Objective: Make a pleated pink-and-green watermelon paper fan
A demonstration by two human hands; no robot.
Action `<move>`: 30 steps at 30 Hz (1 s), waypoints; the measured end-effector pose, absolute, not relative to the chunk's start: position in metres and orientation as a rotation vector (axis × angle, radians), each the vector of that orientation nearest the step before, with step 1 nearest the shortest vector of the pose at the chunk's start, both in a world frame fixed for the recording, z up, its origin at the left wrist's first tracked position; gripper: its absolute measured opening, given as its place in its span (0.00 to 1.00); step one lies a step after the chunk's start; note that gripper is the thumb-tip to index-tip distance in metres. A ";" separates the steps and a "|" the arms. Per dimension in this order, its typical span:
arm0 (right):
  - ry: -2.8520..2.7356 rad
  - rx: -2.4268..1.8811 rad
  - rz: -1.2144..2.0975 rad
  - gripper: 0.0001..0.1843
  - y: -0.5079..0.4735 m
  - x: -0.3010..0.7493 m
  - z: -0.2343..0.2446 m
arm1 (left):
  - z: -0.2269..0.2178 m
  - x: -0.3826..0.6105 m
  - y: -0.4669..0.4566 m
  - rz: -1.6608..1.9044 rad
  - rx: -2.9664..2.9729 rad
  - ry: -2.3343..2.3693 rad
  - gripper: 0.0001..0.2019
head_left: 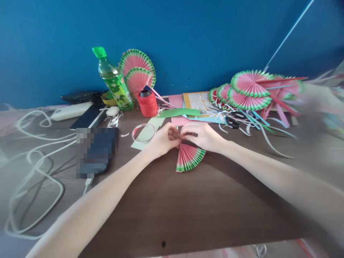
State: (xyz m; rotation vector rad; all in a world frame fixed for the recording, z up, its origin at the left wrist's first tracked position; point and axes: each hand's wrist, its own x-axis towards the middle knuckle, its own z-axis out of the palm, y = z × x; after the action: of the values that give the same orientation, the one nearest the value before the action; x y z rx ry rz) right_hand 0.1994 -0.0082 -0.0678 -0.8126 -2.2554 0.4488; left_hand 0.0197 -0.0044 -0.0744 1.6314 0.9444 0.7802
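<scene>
A pleated paper fan (188,158), pink with white and green edges like a watermelon slice, lies on the dark wooden table (193,208). My left hand (162,140) and my right hand (202,135) meet at its narrow top end. Both hands are closed, pinching the folded tip of the fan between fingers and thumbs. The fan spreads downward from the pinch toward me.
A tape roll (143,133) on pale green paper lies left of my hands. Behind stand a red ribbon spool (147,103), a green bottle (115,80), finished fans (137,71) and a fan pile (251,89), scissors (232,121), paper strips. Phone (96,150) and white cables (34,168) at left.
</scene>
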 end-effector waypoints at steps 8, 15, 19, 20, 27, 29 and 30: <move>-2.190 -0.979 0.601 0.04 -0.008 0.197 -0.067 | -0.076 0.018 -0.003 0.772 1.626 0.926 0.11; -2.111 -1.001 0.730 0.03 -0.008 0.195 -0.071 | -0.074 0.015 -0.001 0.718 1.677 0.888 0.10; -2.068 -1.041 0.754 0.02 -0.008 0.192 -0.071 | -0.072 0.014 -0.002 0.719 1.703 0.860 0.10; -2.059 -1.045 0.759 0.02 -0.008 0.191 -0.071 | -0.072 0.014 -0.002 0.715 1.703 0.853 0.10; -1.875 -1.005 0.987 0.07 -0.006 0.191 -0.077 | -0.068 0.014 -0.002 0.687 1.685 0.870 0.08; -1.838 -1.009 1.046 0.09 -0.004 0.191 -0.078 | -0.068 0.014 -0.001 0.686 1.667 0.862 0.09; -1.830 -1.018 1.060 0.09 -0.003 0.191 -0.078 | -0.068 0.014 -0.001 0.686 1.653 0.856 0.09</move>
State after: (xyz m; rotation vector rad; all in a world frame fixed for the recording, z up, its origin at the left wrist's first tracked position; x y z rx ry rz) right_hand 0.1908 -0.0029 -0.0780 -1.0181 -1.8303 1.0602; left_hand 0.0142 -0.0010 -0.0677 1.6527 0.8561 0.6857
